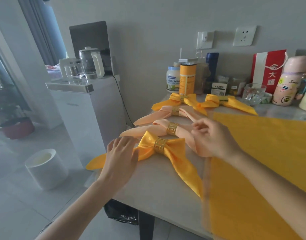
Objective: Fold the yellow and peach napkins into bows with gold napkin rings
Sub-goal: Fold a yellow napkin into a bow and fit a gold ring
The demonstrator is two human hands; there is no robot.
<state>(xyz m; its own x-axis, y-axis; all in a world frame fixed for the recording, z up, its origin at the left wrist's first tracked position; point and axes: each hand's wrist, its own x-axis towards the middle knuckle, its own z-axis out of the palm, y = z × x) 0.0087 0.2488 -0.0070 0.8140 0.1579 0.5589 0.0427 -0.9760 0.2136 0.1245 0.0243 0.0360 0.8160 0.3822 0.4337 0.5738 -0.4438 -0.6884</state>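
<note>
We count five bows done on the pale stone-look table [157, 184]. Nearest us lies a shiny yellow satin bow [174, 146], cinched by a gold fretwork napkin ring [161, 146]. At its one o'clock sits a peach cloth bow [159, 126] in its own ring, with a second peach bow [164, 113] beyond. A far yellow bow [175, 98] at twelve and a far-right yellow bow [211, 101] at one lie along the far edge. All five look ringed and spread, so we judge the folding mostly finished. What seems left is the large flat yellow cloth [261, 153] at three o'clock, unfolded and ringless; whether it is a napkin awaiting its turn or a mat we cannot tell

Our left hand [122, 153] is flat and spread wide, holding nothing, over the nearest bow's left tail at nine o'clock; whether it touches we cannot say. Our right hand [213, 135] hovers at two o'clock above the near peach bow, fingers loosely curled and, through the blur, seemingly empty

As for containers, the clear cut-glass bowl [254, 93] at the far right holds small wrapped pieces. The white round bin [45, 168] on the floor at nine shows only a pale inside. The glass kettle [90, 64] on the white cabinet [74, 110] looks empty, though reflections leave that uncertain
</note>
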